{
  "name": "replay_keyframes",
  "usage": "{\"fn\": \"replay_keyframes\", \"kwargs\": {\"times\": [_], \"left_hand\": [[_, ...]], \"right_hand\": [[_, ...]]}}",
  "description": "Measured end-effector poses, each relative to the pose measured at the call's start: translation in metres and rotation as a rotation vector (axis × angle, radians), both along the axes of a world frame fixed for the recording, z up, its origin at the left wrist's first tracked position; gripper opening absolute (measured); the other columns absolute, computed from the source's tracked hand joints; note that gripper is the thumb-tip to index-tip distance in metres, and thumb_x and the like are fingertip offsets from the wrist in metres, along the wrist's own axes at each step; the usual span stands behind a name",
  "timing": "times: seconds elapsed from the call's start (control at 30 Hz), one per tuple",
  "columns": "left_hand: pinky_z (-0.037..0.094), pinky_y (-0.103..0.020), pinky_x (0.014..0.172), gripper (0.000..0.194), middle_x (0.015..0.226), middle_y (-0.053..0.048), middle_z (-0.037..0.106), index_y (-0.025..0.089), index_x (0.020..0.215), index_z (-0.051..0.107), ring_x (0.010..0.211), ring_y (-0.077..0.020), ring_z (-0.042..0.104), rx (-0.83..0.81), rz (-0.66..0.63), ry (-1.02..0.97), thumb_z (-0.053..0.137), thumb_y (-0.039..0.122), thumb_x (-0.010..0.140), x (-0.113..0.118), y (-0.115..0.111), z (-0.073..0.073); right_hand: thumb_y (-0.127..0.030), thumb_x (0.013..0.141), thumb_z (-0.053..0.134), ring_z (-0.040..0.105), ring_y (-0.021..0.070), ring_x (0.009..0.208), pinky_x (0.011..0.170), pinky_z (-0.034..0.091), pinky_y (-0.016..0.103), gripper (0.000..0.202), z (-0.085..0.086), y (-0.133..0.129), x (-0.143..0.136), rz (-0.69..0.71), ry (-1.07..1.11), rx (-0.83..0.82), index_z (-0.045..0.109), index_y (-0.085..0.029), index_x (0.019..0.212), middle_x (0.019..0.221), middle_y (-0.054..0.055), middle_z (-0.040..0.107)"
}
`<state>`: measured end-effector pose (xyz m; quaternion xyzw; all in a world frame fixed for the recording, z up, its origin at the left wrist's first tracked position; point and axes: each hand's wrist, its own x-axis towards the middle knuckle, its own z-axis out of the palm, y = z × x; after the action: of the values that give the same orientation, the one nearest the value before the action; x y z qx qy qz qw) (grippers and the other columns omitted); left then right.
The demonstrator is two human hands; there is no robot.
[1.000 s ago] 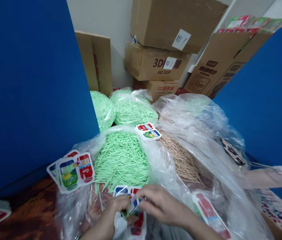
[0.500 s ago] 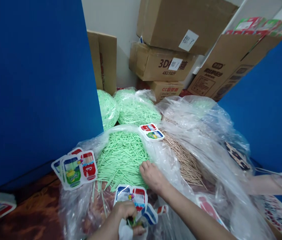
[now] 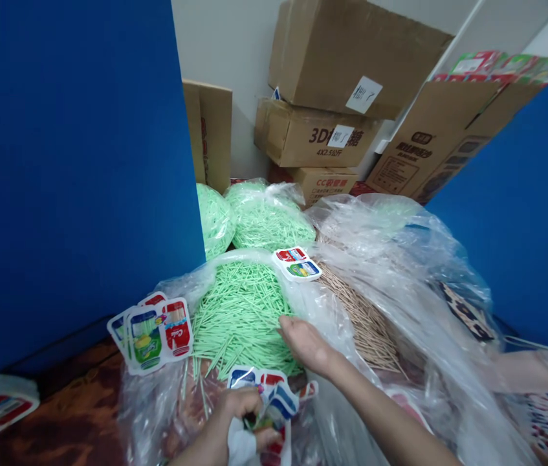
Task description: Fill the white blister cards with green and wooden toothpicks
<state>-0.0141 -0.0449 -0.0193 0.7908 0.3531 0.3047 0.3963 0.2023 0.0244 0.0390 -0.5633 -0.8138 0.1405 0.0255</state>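
Left grip (image 3: 235,408) pinches a printed packet (image 3: 283,400), right grip (image 3: 306,342) is at the right edge of the green sticks (image 3: 242,298) in the open clear bag (image 3: 319,310), can't tell if holding any; best pinch lightly, sticks aligned.

Clear plastic bag (image 3: 313,304) thin, creased, glossy; green sticks (image 3: 242,314) within its rim matt, smooth-looking, brown sticks (image 3: 371,320) beyond its right edge equally dull. Printed packets (image 3: 160,335) at its left edge slick, plastic-like. 3 stacked cartons (image 3: 293,133) plain matt cardboard, labels (image 3: 363,95) papery; blue panels (image 3: 70,168) smooth, low sheen.
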Motion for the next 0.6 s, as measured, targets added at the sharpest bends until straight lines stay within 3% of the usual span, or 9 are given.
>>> {"fn": "replay_keyframes", "kwargs": {"times": [0.1, 0.17, 0.27, 0.43, 0.6], "left_hand": [[0.027, -0.023, 0.048, 0.032, 0.054, 0.004, 0.041, 0.019, 0.052, 0.047, 0.051, -0.0119, 0.037, -0.029, 0.015, -0.019, 0.064, 0.039, 0.071, 0.000, 0.003, 0.003], [0.027, -0.023, 0.048, 0.032, 0.055, 0.003, 0.042, 0.019, 0.052, 0.047, 0.051, -0.0119, 0.039, -0.061, 0.031, -0.023, 0.064, 0.038, 0.071, -0.002, 0.005, 0.006], [0.027, -0.022, 0.049, 0.031, 0.056, 0.004, 0.042, 0.018, 0.052, 0.047, 0.052, -0.0115, 0.041, -0.105, 0.065, -0.001, 0.065, 0.035, 0.071, -0.006, 0.008, 0.013], [0.032, -0.022, 0.053, 0.028, 0.060, 0.003, 0.048, 0.018, 0.055, 0.047, 0.057, -0.0129, 0.046, -0.159, 0.111, 0.029, 0.064, 0.028, 0.073, -0.010, 0.011, 0.036], [0.032, -0.022, 0.053, 0.035, 0.058, 0.005, 0.044, 0.019, 0.054, 0.040, 0.056, -0.0126, 0.045, -0.123, 0.258, 0.066, 0.064, 0.029, 0.078, -0.009, 0.017, 0.054]], "right_hand": [[-0.026, 0.098, 0.032, 0.060, 0.0145, 0.061, 0.058, 0.046, 0.025, 0.024, 0.008, 0.000, 0.002, -0.023, 0.222, -0.055, 0.050, -0.019, 0.085, 0.069, 0.000, 0.063], [-0.037, 0.099, 0.030, 0.059, 0.0129, 0.060, 0.058, 0.048, 0.025, 0.031, 0.011, -0.002, 0.001, -0.082, 0.559, -0.164, 0.049, -0.021, 0.079, 0.066, -0.003, 0.061], [-0.053, 0.091, 0.043, 0.059, 0.0143, 0.066, 0.064, 0.050, 0.029, 0.036, 0.015, -0.003, -0.003, -0.202, 1.011, -0.369, 0.050, -0.020, 0.076, 0.067, -0.003, 0.057], [-0.059, 0.086, 0.049, 0.059, 0.0147, 0.072, 0.071, 0.048, 0.031, 0.040, 0.033, -0.002, -0.010, -0.252, 1.130, -0.419, 0.050, -0.019, 0.086, 0.077, -0.001, 0.057], [-0.050, 0.094, 0.040, 0.056, 0.0139, 0.070, 0.071, 0.045, 0.030, 0.031, 0.064, -0.001, -0.016, -0.216, 1.187, -0.170, 0.048, -0.021, 0.090, 0.074, -0.002, 0.054]]}}
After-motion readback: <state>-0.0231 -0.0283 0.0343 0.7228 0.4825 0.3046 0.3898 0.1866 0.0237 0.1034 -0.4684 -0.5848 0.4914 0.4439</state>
